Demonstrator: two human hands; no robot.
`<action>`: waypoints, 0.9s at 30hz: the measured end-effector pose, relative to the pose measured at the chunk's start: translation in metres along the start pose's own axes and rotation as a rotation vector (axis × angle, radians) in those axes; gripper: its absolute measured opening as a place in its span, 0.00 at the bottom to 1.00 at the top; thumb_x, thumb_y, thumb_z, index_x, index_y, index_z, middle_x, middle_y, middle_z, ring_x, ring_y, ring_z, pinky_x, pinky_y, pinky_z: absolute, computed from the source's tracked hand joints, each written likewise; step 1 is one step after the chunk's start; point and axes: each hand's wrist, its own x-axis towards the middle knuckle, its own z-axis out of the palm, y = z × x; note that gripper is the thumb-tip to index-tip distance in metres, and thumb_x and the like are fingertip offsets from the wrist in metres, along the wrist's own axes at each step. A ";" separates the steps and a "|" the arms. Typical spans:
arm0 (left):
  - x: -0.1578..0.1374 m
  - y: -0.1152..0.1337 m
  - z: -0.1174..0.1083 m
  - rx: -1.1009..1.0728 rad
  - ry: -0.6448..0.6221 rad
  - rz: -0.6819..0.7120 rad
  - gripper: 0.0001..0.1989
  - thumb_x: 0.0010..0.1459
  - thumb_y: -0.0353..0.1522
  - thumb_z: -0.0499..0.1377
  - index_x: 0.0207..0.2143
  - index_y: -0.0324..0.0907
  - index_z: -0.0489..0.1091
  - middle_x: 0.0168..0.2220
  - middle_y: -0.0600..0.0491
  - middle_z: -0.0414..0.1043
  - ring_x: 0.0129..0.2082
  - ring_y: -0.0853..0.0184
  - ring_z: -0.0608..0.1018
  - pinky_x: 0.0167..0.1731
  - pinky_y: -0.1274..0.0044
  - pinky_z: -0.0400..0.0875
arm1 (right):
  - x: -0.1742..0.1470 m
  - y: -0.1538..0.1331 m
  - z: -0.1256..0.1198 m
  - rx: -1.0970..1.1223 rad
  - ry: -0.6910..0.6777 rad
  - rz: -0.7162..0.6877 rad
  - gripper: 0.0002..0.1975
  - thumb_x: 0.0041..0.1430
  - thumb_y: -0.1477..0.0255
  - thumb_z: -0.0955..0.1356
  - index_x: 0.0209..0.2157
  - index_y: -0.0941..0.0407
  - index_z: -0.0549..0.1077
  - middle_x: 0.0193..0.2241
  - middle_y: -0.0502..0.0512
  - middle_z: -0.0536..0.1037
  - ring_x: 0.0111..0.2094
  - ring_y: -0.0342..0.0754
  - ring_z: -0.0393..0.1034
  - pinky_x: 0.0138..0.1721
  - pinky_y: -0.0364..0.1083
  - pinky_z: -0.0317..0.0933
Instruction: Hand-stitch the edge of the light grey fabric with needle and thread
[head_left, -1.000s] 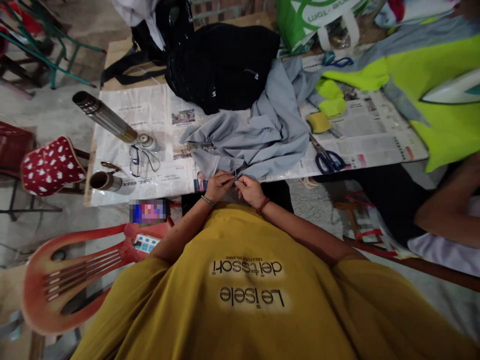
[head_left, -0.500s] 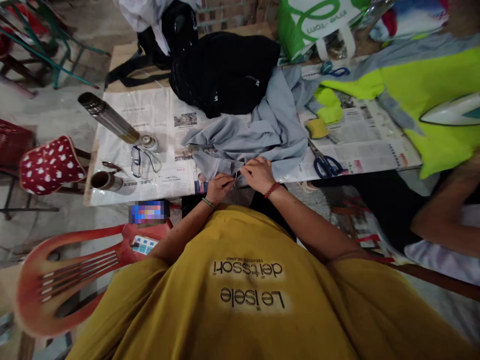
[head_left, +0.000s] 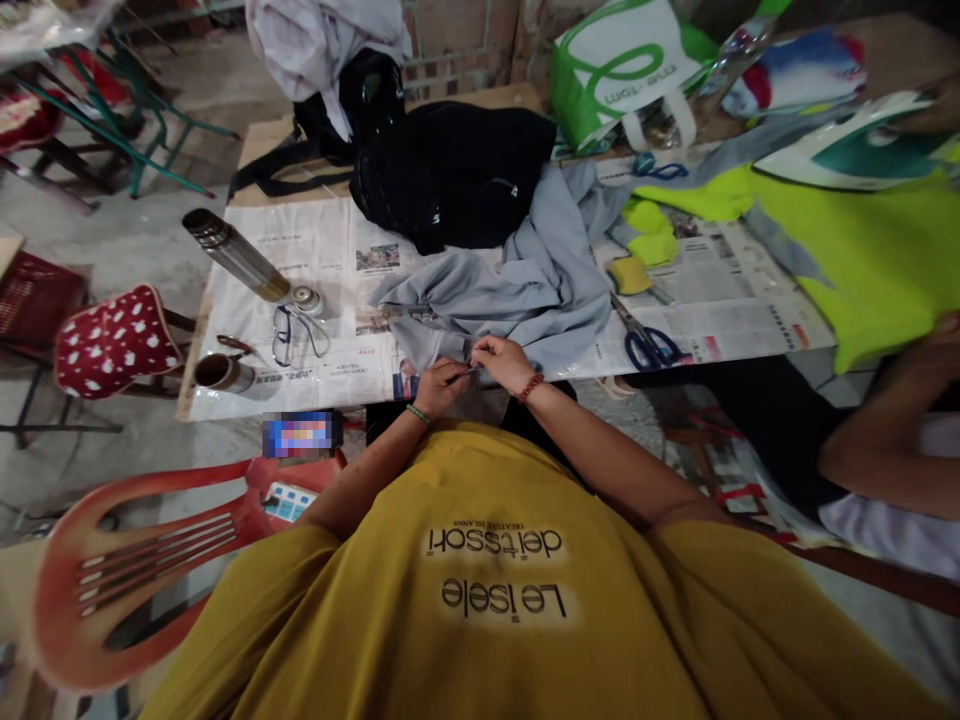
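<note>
Dim even light, wide-angle edge distortion

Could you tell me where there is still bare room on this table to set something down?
Bare newspaper lies between the steel flask and the black bag, and right of the scissors. The grey garment crowds the middle.

1. The soft matt grey cloth garment (head_left: 525,285) lies wrinkled.
2. At its 9 o'clock, the tall cylindrical steel flask (head_left: 236,255) is glossy metal.
3. The printed white newspaper sheets (head_left: 300,235) look thin, matt.
4. At 7 o'clock, the red plastic chair (head_left: 150,560) is smooth.
</note>
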 end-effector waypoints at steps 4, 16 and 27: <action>0.002 0.000 -0.001 -0.020 0.002 -0.020 0.12 0.63 0.40 0.60 0.33 0.41 0.78 0.31 0.50 0.77 0.32 0.68 0.78 0.34 0.75 0.74 | 0.009 0.001 0.005 0.245 0.019 0.111 0.04 0.46 0.74 0.66 0.21 0.54 0.69 0.18 0.45 0.74 0.25 0.42 0.69 0.34 0.42 0.65; 0.004 0.001 0.000 -0.008 0.052 -0.006 0.15 0.63 0.42 0.60 0.30 0.41 0.77 0.29 0.50 0.76 0.31 0.68 0.77 0.34 0.75 0.74 | 0.021 0.005 0.007 0.499 0.119 0.235 0.07 0.47 0.73 0.70 0.22 0.55 0.67 0.16 0.45 0.72 0.21 0.39 0.67 0.27 0.39 0.64; 0.004 0.004 -0.004 0.008 0.010 0.003 0.14 0.63 0.41 0.60 0.32 0.41 0.78 0.29 0.51 0.75 0.29 0.70 0.76 0.32 0.77 0.74 | 0.006 -0.029 -0.005 0.676 -0.236 0.179 0.16 0.58 0.62 0.70 0.39 0.51 0.60 0.22 0.42 0.76 0.19 0.42 0.73 0.21 0.40 0.66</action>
